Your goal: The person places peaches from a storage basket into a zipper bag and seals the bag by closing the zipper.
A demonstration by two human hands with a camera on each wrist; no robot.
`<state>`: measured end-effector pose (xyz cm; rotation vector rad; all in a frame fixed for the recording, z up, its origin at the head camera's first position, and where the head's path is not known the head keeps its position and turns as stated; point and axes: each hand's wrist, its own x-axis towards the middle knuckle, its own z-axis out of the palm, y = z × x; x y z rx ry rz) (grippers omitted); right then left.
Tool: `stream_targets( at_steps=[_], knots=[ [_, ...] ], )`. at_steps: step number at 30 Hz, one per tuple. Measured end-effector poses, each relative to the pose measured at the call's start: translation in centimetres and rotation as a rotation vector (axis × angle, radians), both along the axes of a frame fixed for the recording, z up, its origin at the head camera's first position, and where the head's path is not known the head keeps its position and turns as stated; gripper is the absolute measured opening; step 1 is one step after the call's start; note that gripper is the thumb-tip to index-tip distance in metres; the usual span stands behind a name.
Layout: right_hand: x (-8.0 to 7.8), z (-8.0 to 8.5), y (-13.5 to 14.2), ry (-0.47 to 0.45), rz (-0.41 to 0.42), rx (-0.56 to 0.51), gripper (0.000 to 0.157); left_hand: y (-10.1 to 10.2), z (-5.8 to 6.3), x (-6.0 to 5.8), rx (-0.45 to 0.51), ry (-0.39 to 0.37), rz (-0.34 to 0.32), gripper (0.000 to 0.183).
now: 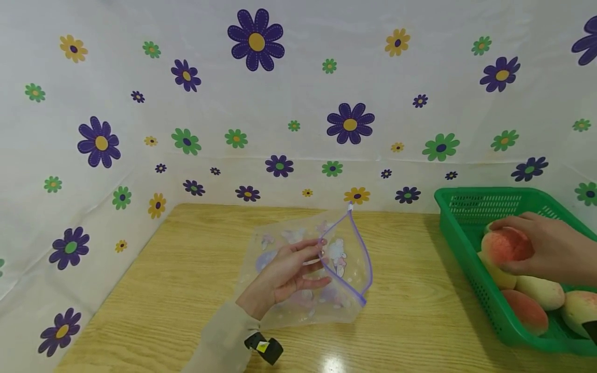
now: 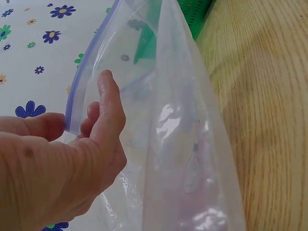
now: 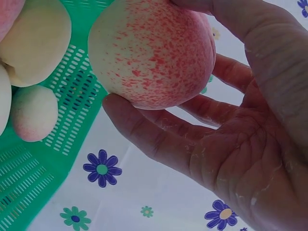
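Note:
A clear resealable bag (image 1: 338, 253) with printed pictures and a purple zip edge lies on the table, its mouth gaping to the right. My left hand (image 1: 285, 272) holds the bag at this edge. In the left wrist view, the thumb sits outside the purple zip strip (image 2: 79, 89) and the fingers are on the inner side. Over at the right, my right hand (image 1: 555, 246) grips a red and pale yellow peach (image 1: 506, 244) above the basket. The right wrist view shows thumb and fingers spread around this speckled peach (image 3: 154, 53).
A green perforated plastic basket (image 1: 459, 264) stands at the table's right side. Several more peaches (image 1: 541, 292) lie in it. Behind the wooden table (image 1: 186, 248) and along its left hangs a white sheet (image 1: 289, 93) with printed flowers.

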<state>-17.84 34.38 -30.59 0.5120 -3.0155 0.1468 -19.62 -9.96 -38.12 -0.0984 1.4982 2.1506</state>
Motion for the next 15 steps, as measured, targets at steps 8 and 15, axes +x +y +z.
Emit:
stream_targets(
  at_steps=[8, 15],
  knots=[
    [0.4, 0.5, -1.0, 0.035, 0.012, -0.023, 0.068, 0.0, -0.1, 0.1, 0.011, 0.004, -0.014, 0.043],
    [0.6, 0.9, -2.2, 0.045, 0.039, -0.047, 0.068, 0.1, -0.2, 0.0, 0.019, 0.007, -0.018, 0.043]
  ],
)
